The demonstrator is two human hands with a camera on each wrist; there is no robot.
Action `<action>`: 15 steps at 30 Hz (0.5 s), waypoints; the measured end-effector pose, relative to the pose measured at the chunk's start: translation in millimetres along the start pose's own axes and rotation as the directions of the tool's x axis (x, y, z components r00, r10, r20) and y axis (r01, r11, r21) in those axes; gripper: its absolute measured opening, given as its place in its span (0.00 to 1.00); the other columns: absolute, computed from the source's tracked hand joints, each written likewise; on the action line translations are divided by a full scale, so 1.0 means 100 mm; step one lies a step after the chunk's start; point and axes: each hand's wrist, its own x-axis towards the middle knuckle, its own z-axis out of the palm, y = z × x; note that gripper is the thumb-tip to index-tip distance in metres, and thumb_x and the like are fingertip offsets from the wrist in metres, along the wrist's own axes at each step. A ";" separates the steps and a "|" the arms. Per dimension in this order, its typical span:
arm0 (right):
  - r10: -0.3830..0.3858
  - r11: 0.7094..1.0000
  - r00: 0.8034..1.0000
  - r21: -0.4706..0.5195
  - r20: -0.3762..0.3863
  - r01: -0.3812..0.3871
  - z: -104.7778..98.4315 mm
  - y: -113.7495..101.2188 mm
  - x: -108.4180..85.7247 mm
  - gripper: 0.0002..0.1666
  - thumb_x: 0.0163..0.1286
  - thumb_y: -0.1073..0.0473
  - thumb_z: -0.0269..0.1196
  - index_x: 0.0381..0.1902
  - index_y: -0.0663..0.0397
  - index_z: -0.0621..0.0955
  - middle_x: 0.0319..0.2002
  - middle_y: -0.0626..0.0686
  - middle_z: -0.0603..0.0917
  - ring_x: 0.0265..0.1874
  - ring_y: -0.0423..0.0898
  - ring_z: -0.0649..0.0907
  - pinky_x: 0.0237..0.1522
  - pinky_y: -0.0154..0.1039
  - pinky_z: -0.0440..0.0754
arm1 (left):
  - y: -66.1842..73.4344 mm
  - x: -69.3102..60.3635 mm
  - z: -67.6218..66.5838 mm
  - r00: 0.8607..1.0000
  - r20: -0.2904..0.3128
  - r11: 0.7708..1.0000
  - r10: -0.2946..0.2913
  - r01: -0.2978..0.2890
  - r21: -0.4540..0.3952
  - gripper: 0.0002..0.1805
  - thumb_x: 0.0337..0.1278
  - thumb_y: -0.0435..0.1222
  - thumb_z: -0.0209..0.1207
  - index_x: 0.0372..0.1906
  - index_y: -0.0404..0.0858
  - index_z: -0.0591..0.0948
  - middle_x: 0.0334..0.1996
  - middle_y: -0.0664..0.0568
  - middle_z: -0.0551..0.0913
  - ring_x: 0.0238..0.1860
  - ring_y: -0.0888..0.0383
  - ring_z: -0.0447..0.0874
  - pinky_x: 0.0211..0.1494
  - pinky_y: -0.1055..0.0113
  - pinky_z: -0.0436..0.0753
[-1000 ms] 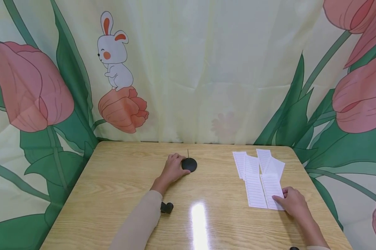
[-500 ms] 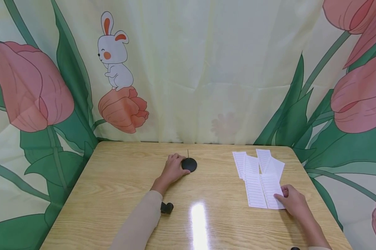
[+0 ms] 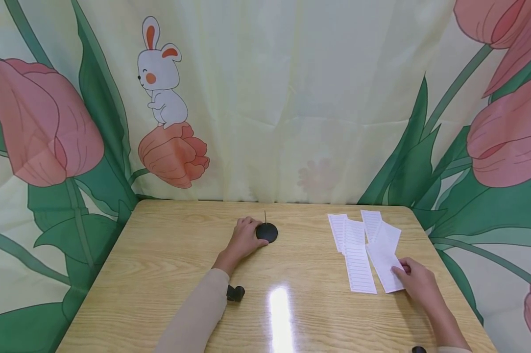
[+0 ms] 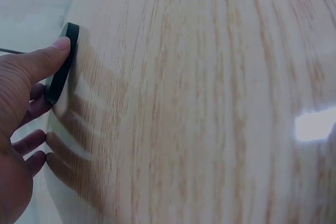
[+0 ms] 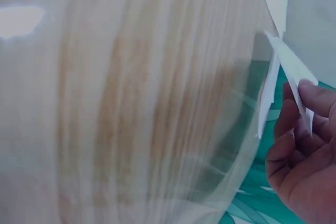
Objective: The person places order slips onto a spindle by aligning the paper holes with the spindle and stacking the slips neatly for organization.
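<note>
My left hand (image 3: 244, 237) grips the rim of a bill spike (image 3: 267, 233), a round black base with a thin upright metal pin. The left wrist view shows the thumb on the edge of its base (image 4: 64, 72). Over at the right, my right hand (image 3: 417, 280) pinches the near end of a white paper slip (image 3: 385, 264) between thumb and fingers. That end is lifted off the table, as the right wrist view shows with the raised slip (image 5: 292, 66). Several lined paper slips (image 3: 359, 260) lie beside and behind it, partly overlapping.
The wooden table (image 3: 168, 245) reaches back to a curtain (image 3: 256, 98) printed with tulips and a rabbit. A black strap-like piece (image 3: 236, 293) is at the left wrist. Light reflects off the table (image 3: 281, 314) near its front middle.
The right hand has picked up the near end of the front right slip, which now tilts and has turned slightly. The left hand and the bill spike have stayed in place.
</note>
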 end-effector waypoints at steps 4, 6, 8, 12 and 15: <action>-0.029 0.999 0.999 -0.013 -0.044 0.029 -0.03 0.00 -0.01 0.22 0.76 0.59 0.62 0.56 0.77 0.76 0.40 0.66 0.83 0.37 0.54 0.79 0.36 0.43 0.80 | 0.01 -0.01 -0.01 1.000 0.007 1.000 -0.008 0.008 -0.012 0.36 0.52 0.50 0.76 0.64 0.38 0.81 0.58 0.45 0.80 0.65 0.44 0.69 0.67 0.47 0.72; -0.034 0.999 0.998 -0.013 -0.054 0.033 -0.05 0.00 -0.01 0.22 0.76 0.60 0.62 0.55 0.77 0.76 0.40 0.66 0.83 0.37 0.54 0.79 0.35 0.43 0.79 | 0.02 -0.01 -0.01 1.000 0.008 1.000 -0.011 0.011 -0.013 0.36 0.53 0.50 0.76 0.65 0.38 0.81 0.58 0.45 0.80 0.65 0.44 0.69 0.67 0.47 0.72; -0.039 0.999 0.998 -0.017 -0.059 0.038 -0.07 -0.01 -0.01 0.22 0.76 0.59 0.62 0.55 0.77 0.76 0.40 0.67 0.83 0.37 0.54 0.79 0.36 0.43 0.79 | 0.02 -0.01 -0.01 1.000 0.009 1.000 -0.013 0.013 -0.017 0.36 0.53 0.50 0.76 0.65 0.38 0.81 0.58 0.45 0.80 0.66 0.44 0.69 0.68 0.47 0.71; -0.056 0.998 0.997 -0.018 -0.055 0.055 -0.12 -0.04 -0.01 0.23 0.76 0.58 0.62 0.56 0.77 0.76 0.42 0.69 0.83 0.38 0.56 0.79 0.38 0.46 0.80 | 0.02 -0.01 -0.01 1.000 0.011 1.000 -0.014 0.014 -0.020 0.36 0.54 0.49 0.76 0.65 0.38 0.80 0.58 0.45 0.79 0.66 0.44 0.68 0.68 0.47 0.71; -0.071 0.997 0.996 -0.018 -0.055 0.070 -0.14 -0.05 0.00 0.23 0.76 0.58 0.63 0.55 0.76 0.77 0.42 0.68 0.83 0.38 0.55 0.79 0.37 0.44 0.80 | 0.01 -0.01 -0.01 1.000 0.014 1.000 -0.013 0.013 -0.016 0.36 0.54 0.50 0.76 0.65 0.38 0.80 0.58 0.45 0.79 0.66 0.44 0.68 0.68 0.47 0.71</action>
